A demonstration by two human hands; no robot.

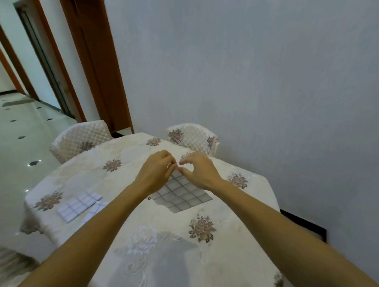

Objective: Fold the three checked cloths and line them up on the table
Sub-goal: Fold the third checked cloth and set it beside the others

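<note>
A grey-and-white checked cloth hangs above the middle of the table, lifted by its far edge. My left hand and my right hand pinch that top edge close together, fingertips almost touching. Two folded checked cloths lie flat side by side at the table's left: one farther left, the other partly hidden behind my left forearm.
The table wears a cream cloth with embroidered flowers. Two quilted chairs stand at the far side, one at the left and one against the pale wall. A tiled floor and doorways lie to the left.
</note>
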